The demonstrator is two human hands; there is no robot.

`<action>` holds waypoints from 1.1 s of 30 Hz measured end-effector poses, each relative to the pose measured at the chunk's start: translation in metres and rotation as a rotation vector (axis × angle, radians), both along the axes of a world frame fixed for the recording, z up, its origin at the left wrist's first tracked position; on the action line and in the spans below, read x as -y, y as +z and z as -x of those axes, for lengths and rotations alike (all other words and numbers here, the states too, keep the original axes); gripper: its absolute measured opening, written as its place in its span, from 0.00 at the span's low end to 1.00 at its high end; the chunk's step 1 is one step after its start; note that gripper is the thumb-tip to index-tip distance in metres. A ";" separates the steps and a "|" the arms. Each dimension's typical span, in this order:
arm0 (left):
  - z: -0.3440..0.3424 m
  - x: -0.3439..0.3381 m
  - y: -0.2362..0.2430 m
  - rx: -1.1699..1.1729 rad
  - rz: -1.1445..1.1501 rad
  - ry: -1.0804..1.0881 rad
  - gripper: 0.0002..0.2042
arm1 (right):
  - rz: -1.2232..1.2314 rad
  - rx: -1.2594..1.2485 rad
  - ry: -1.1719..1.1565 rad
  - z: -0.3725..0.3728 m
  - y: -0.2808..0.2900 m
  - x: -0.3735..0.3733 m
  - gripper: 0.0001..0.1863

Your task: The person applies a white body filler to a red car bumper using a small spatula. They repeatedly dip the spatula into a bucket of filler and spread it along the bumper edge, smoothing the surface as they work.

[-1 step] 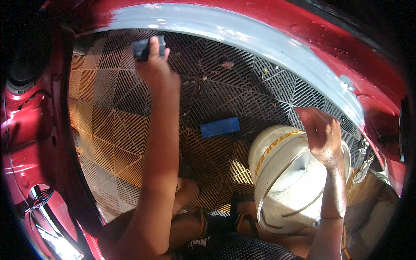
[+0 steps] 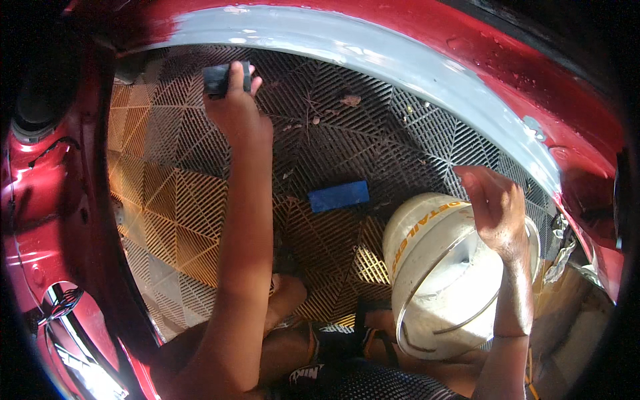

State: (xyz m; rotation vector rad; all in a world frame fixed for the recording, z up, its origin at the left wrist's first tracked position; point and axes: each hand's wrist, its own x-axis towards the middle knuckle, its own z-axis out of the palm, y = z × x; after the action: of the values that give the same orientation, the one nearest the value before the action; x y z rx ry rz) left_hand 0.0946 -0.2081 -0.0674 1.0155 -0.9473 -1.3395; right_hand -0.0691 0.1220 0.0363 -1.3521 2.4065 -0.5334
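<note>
My left hand stretches far forward and grips a dark rectangular block, with a finger laid across its top. The block is just on my side of a curved panel edge with a smooth grey coat, apart from it in the picture. Over the rim of a whitish bucket, my right hand is raised, its fingers loosely bent and apart from the thumb, holding nothing visible. A flat blue block lies on the floor between my arms.
Red bodywork surrounds the grey curve at the far side and right. Another red panel with cables runs along the left. Slatted floor tiles, dark and orange-lit, carry small scraps of debris. My bent legs are at the bottom.
My left hand has shifted slightly back toward me with the dark block, a little farther from the grey edge. My right hand, the bucket and the blue block are unchanged.
</note>
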 end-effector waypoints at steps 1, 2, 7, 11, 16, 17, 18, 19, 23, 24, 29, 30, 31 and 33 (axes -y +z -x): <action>-0.005 -0.004 0.000 0.022 0.029 -0.048 0.19 | 0.002 -0.001 0.006 -0.001 -0.001 0.001 0.09; -0.009 -0.009 -0.001 0.022 0.031 -0.099 0.20 | 0.005 -0.001 0.012 -0.002 -0.002 0.002 0.09; 0.009 -0.029 0.003 -0.192 0.106 -0.395 0.19 | 0.048 0.004 0.014 0.000 -0.001 0.007 0.09; 0.017 -0.009 -0.011 -0.316 0.149 -0.448 0.13 | 0.025 0.001 0.016 0.000 0.000 0.008 0.10; 0.048 -0.005 -0.012 -0.383 0.170 -0.210 0.10 | 0.001 -0.014 0.018 0.000 -0.001 0.008 0.13; 0.058 -0.011 -0.013 -0.426 0.214 -0.164 0.10 | 0.001 -0.017 0.020 0.000 -0.001 0.007 0.13; 0.066 -0.021 -0.015 -0.420 0.179 -0.125 0.09 | 0.013 -0.018 0.027 -0.001 -0.002 0.006 0.13; 0.078 -0.032 -0.025 -0.318 0.302 -0.100 0.09 | 0.014 -0.016 0.028 0.000 -0.003 0.008 0.13; 0.074 -0.022 -0.045 -0.302 0.374 -0.077 0.08 | -0.044 0.010 -0.015 0.002 0.000 0.004 0.10; 0.067 -0.010 -0.045 -0.350 0.409 -0.083 0.08 | -0.034 0.028 -0.011 0.001 -0.001 0.008 0.09; 0.077 -0.037 -0.051 -0.053 0.500 -0.066 0.09 | 0.020 0.067 0.026 0.001 -0.004 0.008 0.12; 0.070 -0.024 -0.042 -0.235 0.325 -0.068 0.09 | 0.031 0.096 0.001 0.002 -0.008 0.004 0.12; 0.068 -0.020 -0.035 -0.255 0.319 -0.063 0.09 | 0.036 0.097 -0.005 0.001 -0.008 0.004 0.12; 0.074 -0.038 -0.029 -0.242 0.286 -0.132 0.10 | 0.042 0.060 -0.016 0.001 -0.006 0.003 0.10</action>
State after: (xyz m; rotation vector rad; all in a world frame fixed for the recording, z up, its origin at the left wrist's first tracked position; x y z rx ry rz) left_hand 0.0201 -0.1699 -0.0961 0.5679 -0.9992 -1.3538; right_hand -0.0705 0.1188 0.0300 -1.3154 2.3720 -0.6233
